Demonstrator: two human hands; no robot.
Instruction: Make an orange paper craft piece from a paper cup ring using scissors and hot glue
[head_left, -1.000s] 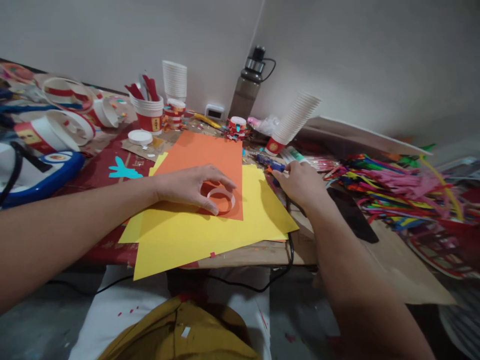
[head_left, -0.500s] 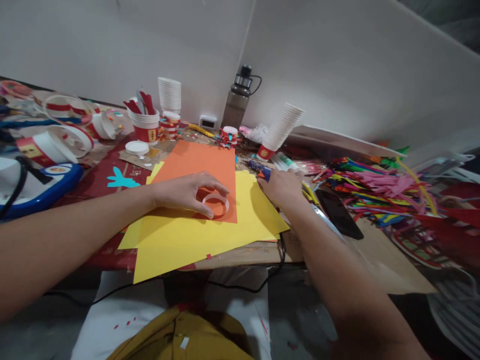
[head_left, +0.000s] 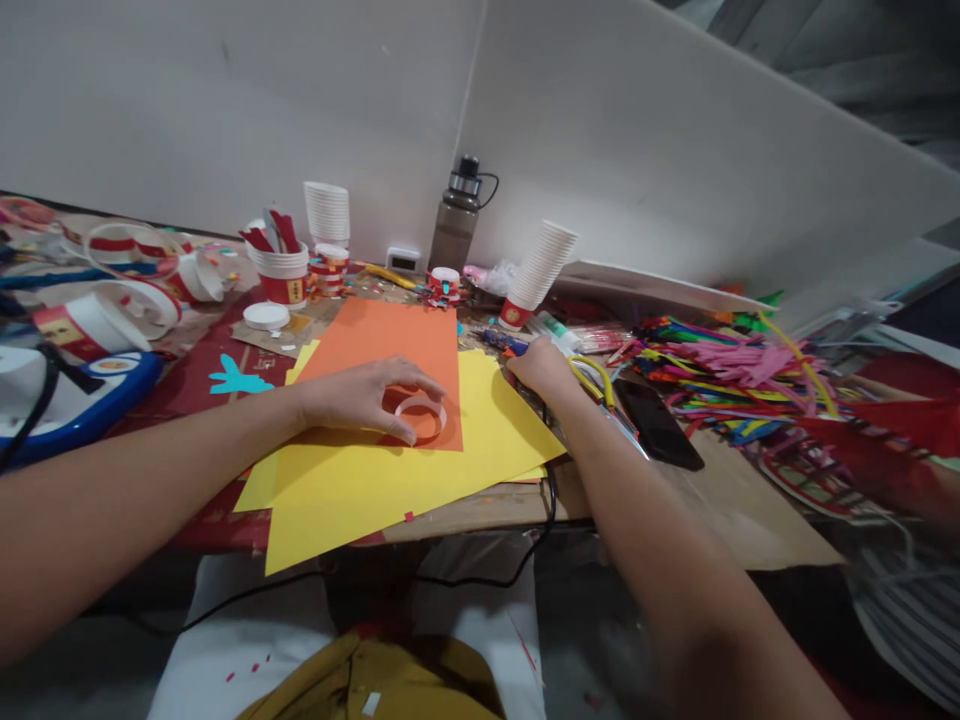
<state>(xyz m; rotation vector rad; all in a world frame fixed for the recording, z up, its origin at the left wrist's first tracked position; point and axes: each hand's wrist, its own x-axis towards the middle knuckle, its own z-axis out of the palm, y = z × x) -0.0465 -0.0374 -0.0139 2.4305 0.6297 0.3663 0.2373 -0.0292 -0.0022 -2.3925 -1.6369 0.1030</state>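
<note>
My left hand [head_left: 366,395] clasps the ring [head_left: 442,411], best held flat on paper [head_left: 390,335]; whether my right hand [head_left: 543,366] grips, I can't tell.

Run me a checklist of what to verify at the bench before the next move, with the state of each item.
1. White ring flat on the orange sheet: ok.
2. Left hand curved around the ring: ok; how firmly it holds, cannot tell.
3. Right hand gripping the blue tool: cannot tell; the fingers are hidden.
4. Yellow sheet fully on the table: not ok; its near corner overhangs the edge.
5. Scissors off the paper: ok; they lie beside the phone.
6. Cord kept off the edge: not ok; it hangs over.
</note>
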